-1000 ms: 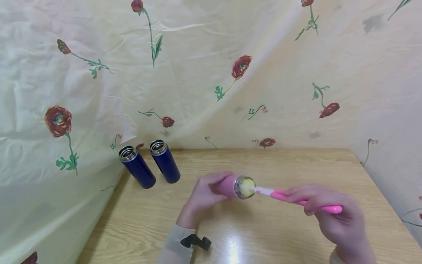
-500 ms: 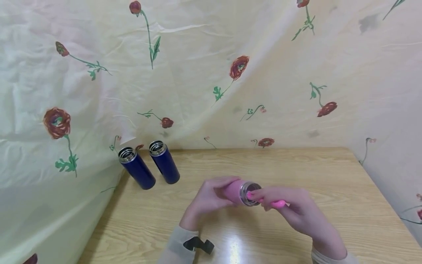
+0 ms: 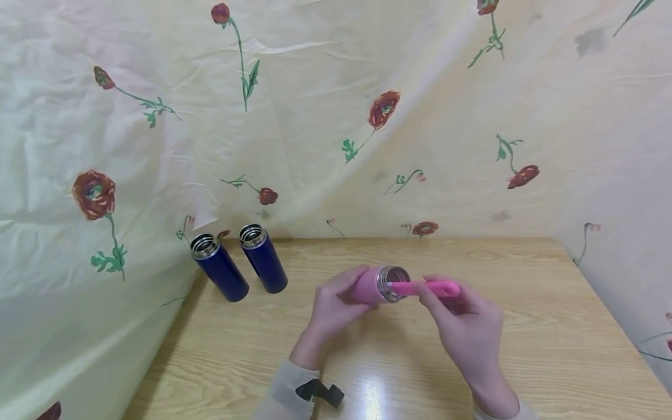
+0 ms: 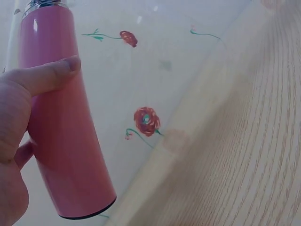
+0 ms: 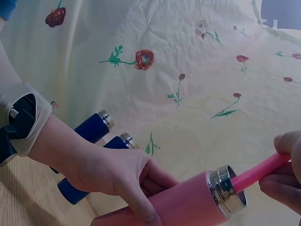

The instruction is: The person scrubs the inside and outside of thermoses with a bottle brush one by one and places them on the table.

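Though short of table's far edge (image 3: 472, 240), pink bottle (image 3: 367, 286) in left hand (image 3: 333, 306); pink handle (image 5: 260, 171), through rim (image 5: 225, 195), in right hand (image 3: 468, 326).

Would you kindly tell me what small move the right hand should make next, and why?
I would probably have the right hand slide the pink handle gently along the bottle's length: it grips the handle's outer end, the other end goes into the metal neck of the pink bottle, and the left hand holds that bottle tilted.

Hand (image 4: 15, 110) round pink bottle (image 4: 68, 132), floral cloth (image 4: 122, 77)
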### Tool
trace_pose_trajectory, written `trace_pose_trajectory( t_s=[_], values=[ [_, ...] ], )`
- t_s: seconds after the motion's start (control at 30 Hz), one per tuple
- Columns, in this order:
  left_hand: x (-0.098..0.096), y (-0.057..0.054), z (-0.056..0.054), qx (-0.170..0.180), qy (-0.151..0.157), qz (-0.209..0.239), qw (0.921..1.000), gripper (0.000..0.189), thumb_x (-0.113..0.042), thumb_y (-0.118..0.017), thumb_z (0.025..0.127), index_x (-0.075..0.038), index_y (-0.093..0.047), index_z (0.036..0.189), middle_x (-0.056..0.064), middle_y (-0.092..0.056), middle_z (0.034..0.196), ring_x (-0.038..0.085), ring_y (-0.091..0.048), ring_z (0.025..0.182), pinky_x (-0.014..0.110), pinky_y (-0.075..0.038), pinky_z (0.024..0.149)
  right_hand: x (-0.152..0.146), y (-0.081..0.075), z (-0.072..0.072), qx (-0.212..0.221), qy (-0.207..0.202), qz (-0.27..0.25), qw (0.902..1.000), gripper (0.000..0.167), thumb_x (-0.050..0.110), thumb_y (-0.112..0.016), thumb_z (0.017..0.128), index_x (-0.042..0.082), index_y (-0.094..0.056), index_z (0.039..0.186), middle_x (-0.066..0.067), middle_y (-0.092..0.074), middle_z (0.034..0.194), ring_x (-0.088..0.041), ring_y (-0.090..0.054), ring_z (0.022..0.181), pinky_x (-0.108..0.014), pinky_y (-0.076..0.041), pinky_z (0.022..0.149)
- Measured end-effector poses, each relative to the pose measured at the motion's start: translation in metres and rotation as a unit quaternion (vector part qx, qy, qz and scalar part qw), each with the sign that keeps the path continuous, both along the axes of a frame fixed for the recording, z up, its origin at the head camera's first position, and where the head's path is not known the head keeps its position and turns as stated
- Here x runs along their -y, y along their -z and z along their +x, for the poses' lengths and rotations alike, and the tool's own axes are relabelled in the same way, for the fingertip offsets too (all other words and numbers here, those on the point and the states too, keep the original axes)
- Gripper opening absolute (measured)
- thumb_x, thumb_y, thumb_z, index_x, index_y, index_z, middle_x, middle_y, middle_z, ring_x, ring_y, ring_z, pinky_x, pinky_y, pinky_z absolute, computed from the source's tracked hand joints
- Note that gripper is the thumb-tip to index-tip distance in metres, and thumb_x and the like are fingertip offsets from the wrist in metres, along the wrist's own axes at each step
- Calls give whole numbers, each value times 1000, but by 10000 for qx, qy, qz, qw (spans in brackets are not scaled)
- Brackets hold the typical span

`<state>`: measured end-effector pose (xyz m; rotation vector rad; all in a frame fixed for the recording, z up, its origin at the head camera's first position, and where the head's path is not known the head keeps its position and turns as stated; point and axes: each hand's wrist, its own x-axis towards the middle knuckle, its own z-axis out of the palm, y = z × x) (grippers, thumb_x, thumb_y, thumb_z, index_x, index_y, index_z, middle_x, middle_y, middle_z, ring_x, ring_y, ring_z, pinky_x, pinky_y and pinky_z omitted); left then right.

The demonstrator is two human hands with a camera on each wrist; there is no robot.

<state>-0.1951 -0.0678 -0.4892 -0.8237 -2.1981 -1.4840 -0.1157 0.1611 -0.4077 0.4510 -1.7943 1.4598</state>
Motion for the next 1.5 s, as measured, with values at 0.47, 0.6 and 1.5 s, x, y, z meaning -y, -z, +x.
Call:
trace_pose_trajectory(
  t_s=[0.47,0.6,1.5],
  values=[
    [-1,2,-2,386,55,-61,9992,78,-4,-99,72,-16,-70,143,-2,-69,142,20,-64,133,42,-49,114,-7,-15,9,1091,483,-880,9889,26,-20,-82,81,-14,-77,106,0,-82,88,-9,-78,70,-24,-63,67],
    [0,0,-3,418,-94,-114,9990,76,-3,-99,72,-15,-71,142,1,-69,142,21,-64,133,42,-48,116,-13,-19,11,876,392,-1473,9844,24,-21,-81,82,-18,-75,106,-3,-82,88,-10,-77,67,-24,-63,67],
    [18,-4,-4,974,243,-529,9935,77,-3,-95,76,-22,-68,146,-7,-66,147,17,-59,138,46,-44,119,-39,-36,14,-1674,-1378,-1695,9614,10,-27,-65,89,-31,-58,94,-26,-78,94,-23,-79,89,-15,-57,74]
  ],
)
